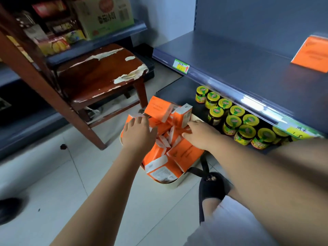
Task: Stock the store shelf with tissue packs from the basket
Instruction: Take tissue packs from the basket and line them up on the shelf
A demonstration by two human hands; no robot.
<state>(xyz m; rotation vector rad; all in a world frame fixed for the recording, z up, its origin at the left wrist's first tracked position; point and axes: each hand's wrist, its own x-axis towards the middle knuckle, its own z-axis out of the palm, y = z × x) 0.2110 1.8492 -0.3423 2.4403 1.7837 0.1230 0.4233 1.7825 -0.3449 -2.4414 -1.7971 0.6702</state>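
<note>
Both hands are down in the basket [174, 184] in the middle of the frame. The left hand [140, 134] is released, its fingers spread and straight, the tips at the white edge of a pack at the far left of the heap. The right hand [200, 134] lies across the packs with its fingers pointing left; I cannot tell whether they grip anything.

The tissue packs [184, 151], orange with white ends, are piled loosely at all angles in the cream basket, which stands on the floor [88, 174] of pale tiles. A dark strap [204, 167] hangs over its near rim, just beside a foot in a black slipper [213, 189].

To the right runs a grey-blue store shelf [248, 68] with a green and white price label [181, 66] on its front edge; 1 orange pack [310, 54] sits on it at the far right of the frame. Below it, the bottom shelf holds rows of dark jars [232, 121] with yellow-green lids.

In the upper left stands a brown wooden chair [99, 73] with badly peeling varnish, and behind it another shelf carrying a cardboard box [104, 15] and snack packets.
</note>
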